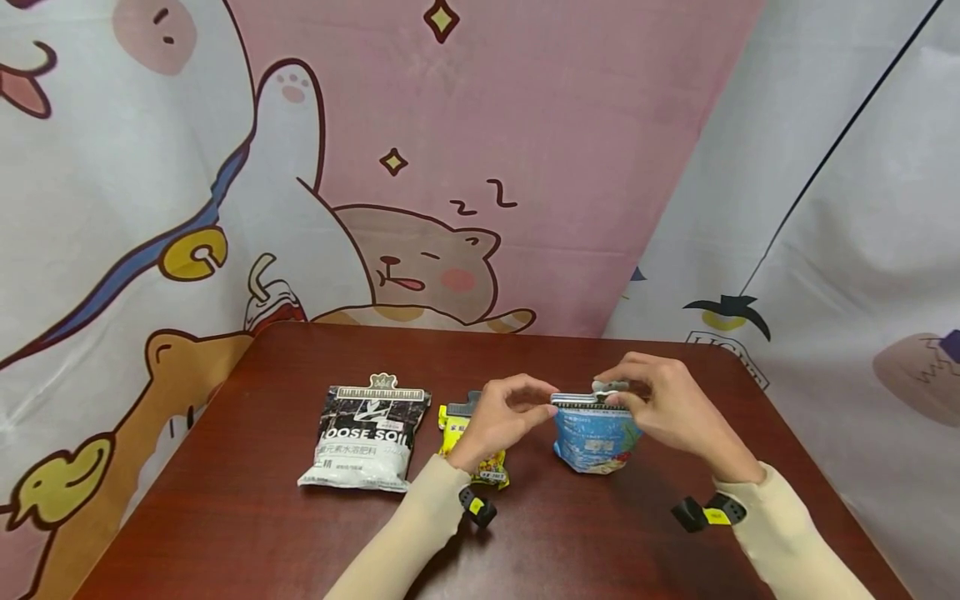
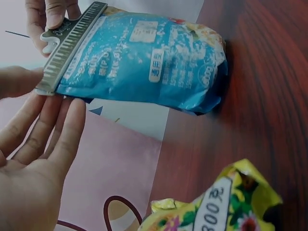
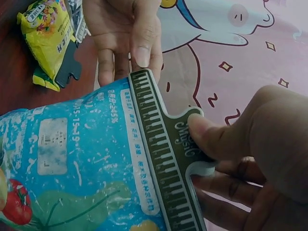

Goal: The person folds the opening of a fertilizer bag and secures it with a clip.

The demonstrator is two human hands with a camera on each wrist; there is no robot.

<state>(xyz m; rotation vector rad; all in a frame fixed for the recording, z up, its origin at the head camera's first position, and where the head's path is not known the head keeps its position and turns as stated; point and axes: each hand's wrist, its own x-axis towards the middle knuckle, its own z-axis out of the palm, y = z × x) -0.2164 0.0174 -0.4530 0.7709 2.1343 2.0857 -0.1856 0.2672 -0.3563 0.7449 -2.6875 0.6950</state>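
Observation:
A blue fertilizer bag [image 1: 596,443] stands upright at the right of the table, with a piano-key patterned bag clip [image 3: 156,144] across its top edge. My right hand [image 1: 671,408] pinches the clip's handle, thumb on the printed face and fingers behind, as the right wrist view shows. At the clip's other end, my left hand [image 1: 501,421] holds the corner between thumb and fingers. Beside the left wrist lies a yellow bag [image 1: 453,429] with a dark clip [image 1: 461,407], partly hidden behind that hand in the head view.
A black and white bag [image 1: 363,442] marked LOOSE SOIL lies at the left, closed by a pale piano-key clip [image 1: 382,387]. Everything is on a reddish-brown table [image 1: 247,517]. Behind it hangs a cartoon-printed cloth [image 1: 525,108].

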